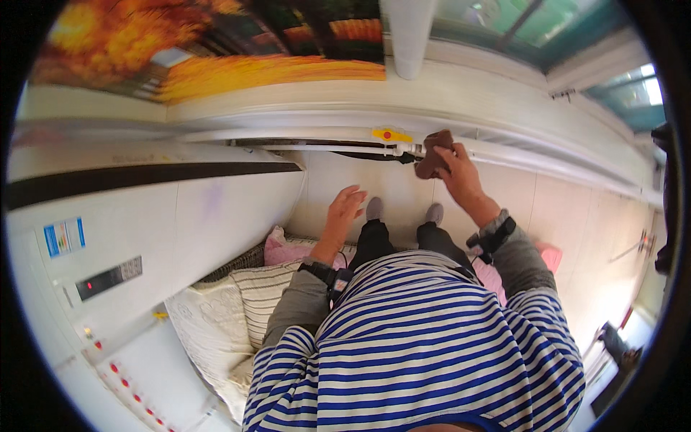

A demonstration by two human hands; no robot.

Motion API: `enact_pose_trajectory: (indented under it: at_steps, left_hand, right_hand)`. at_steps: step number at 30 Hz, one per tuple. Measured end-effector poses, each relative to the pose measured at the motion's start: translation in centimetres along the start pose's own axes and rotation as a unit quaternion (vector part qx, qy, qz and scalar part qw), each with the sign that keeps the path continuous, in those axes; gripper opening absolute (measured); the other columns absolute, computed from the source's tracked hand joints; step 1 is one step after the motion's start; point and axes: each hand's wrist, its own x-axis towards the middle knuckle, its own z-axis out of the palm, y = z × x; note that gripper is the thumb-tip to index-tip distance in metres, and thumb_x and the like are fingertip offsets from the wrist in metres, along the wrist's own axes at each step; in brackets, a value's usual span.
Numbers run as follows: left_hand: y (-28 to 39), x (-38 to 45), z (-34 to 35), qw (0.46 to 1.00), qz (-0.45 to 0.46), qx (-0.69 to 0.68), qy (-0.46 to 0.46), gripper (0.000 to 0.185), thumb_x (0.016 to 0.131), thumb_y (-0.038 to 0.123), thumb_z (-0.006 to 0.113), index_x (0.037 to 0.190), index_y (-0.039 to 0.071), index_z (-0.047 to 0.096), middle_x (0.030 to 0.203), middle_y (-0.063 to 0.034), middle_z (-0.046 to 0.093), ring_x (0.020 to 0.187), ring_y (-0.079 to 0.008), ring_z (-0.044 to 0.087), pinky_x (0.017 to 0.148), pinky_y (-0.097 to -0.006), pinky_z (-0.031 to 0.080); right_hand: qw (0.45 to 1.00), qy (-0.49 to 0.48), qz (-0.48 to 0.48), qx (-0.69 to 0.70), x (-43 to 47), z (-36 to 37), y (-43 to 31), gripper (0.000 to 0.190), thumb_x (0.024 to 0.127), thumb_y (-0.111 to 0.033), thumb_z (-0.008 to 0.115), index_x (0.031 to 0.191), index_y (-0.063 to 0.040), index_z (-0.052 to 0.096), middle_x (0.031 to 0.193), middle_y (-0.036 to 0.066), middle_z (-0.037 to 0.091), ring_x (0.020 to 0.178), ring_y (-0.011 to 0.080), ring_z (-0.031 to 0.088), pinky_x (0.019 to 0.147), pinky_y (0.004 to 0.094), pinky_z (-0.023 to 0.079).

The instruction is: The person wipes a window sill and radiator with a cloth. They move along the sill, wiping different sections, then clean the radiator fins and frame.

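Observation:
A folded brown cloth (433,156) is in my right hand (461,175), pinched between thumb and fingers. It lies against the white pipe (324,134) along the wall, just right of a pipe fitting (406,150). A yellow valve handle (393,135) with a red centre sits on the pipe, left of the cloth. My left hand (344,210) hangs in the air below the pipe, fingers slightly apart and nothing in it. Part of the pipe is hidden behind the cloth.
On the left stands a large white appliance (178,216) with a dark display panel (110,278). Cushions (270,286) lie on a woven seat (237,264) beside my legs. Above the pipe are a ledge (302,97), an autumn picture (259,70) and a window (513,27).

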Motion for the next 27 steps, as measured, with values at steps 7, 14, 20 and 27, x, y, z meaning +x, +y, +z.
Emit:
enact_pose_trajectory:
  at_steps: [7, 14, 20, 27]
  left_hand:
    - [3.3, 2.2, 4.7, 0.969, 0.007, -0.225, -0.100, 0.065, 0.105, 0.051, 0.053, 0.154, 0.012, 0.039, 0.148, -0.0106, 0.052, 0.136, -0.0220, 0.051, 0.112, -0.0409, 0.046]
    - [3.1, 1.5, 3.3, 0.826, 0.008, -0.525, -0.204, 0.074, 0.101, 0.061, 0.054, 0.156, 0.015, 0.037, 0.153, -0.0067, 0.048, 0.137, -0.0252, 0.050, 0.116, -0.0448, 0.040]
    - [3.9, 1.5, 1.2, 0.939, 0.107, -0.313, -0.093, 0.074, 0.101, 0.055, 0.059, 0.158, 0.014, 0.035, 0.155, -0.0070, 0.046, 0.136, -0.0229, 0.051, 0.113, -0.0435, 0.044]
    - [4.3, 0.2, -1.4, 0.811, 0.123, -0.554, -0.142, 0.061, 0.102, 0.041, 0.062, 0.152, 0.010, 0.045, 0.150, -0.0089, 0.053, 0.137, -0.0260, 0.051, 0.115, -0.0440, 0.044]
  right_hand:
    - [0.975, -0.146, -0.159, 0.056, 2.3, 3.4, -10.5, 0.056, 0.084, -0.005, 0.071, 0.138, -0.016, 0.058, 0.126, 0.018, 0.057, 0.107, 0.0407, 0.064, 0.089, 0.0441, 0.057]
    - [0.894, -0.305, -0.032, 0.326, 5.3, 1.8, -11.9, 0.068, 0.086, 0.002, 0.066, 0.150, -0.011, 0.047, 0.144, 0.015, 0.056, 0.129, 0.0261, 0.056, 0.108, 0.0363, 0.046]
    - [0.906, -0.326, 0.005, 0.271, 6.5, 2.0, -12.1, 0.065, 0.089, 0.001, 0.066, 0.150, -0.010, 0.047, 0.140, 0.010, 0.059, 0.130, 0.0218, 0.055, 0.109, 0.0340, 0.045]
    - [0.789, -0.347, 0.091, 0.499, 7.6, 2.6, -15.7, 0.058, 0.092, 0.000, 0.066, 0.147, -0.007, 0.049, 0.141, 0.010, 0.058, 0.128, 0.0179, 0.056, 0.110, 0.0319, 0.043]
